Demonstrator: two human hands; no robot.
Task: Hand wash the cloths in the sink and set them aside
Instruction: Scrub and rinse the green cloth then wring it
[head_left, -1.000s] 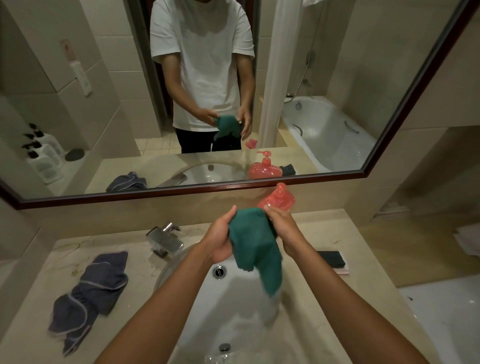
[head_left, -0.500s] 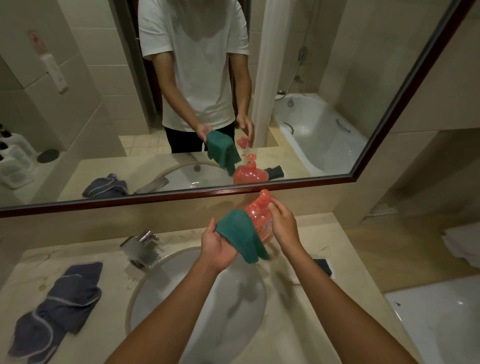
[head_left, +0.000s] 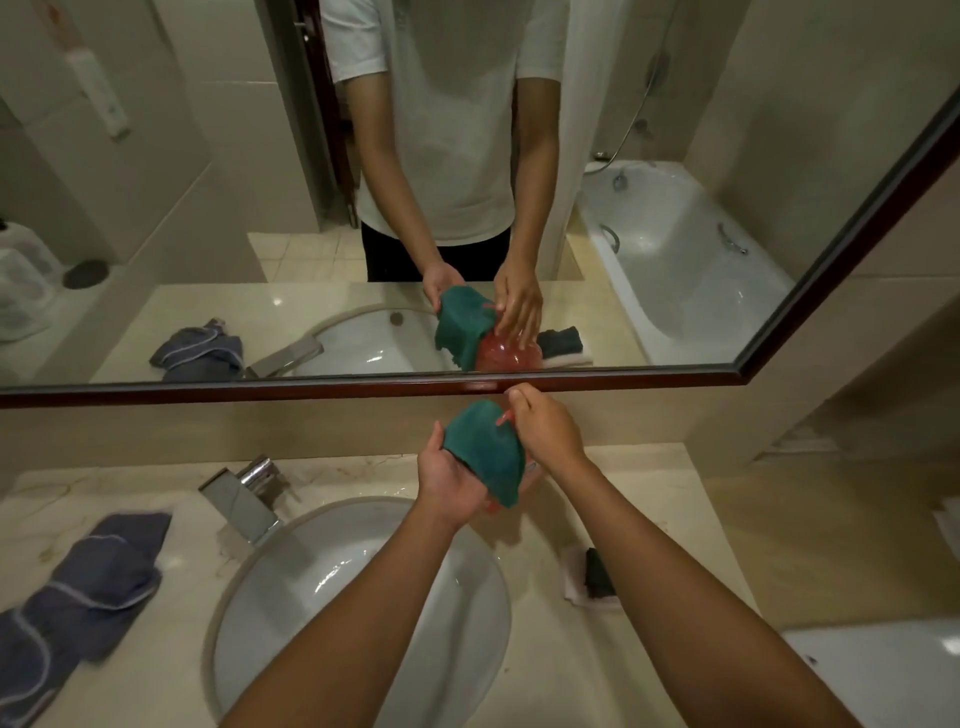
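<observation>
A green cloth (head_left: 485, 452) hangs from my left hand (head_left: 452, 478), which grips it from below, above the far right rim of the white sink (head_left: 337, 571). My right hand (head_left: 545, 428) rests on top of a red soap pump bottle (head_left: 503, 417), fingers laid over its head, as the mirror shows. The cloth sits right under the pump's nozzle and hides most of the bottle. A grey-blue cloth (head_left: 88, 577) with pale trim lies crumpled on the counter at the left.
A chrome faucet (head_left: 244, 493) stands at the sink's back left. A small dark cloth (head_left: 597, 571) lies on a white pad on the counter to the right. The dark-framed mirror (head_left: 363, 387) runs close behind my hands. A white fixture (head_left: 883, 670) is at lower right.
My right hand let go of the green cloth and moved onto the soap bottle's top. My left hand carried the cloth up and back, under the nozzle.
</observation>
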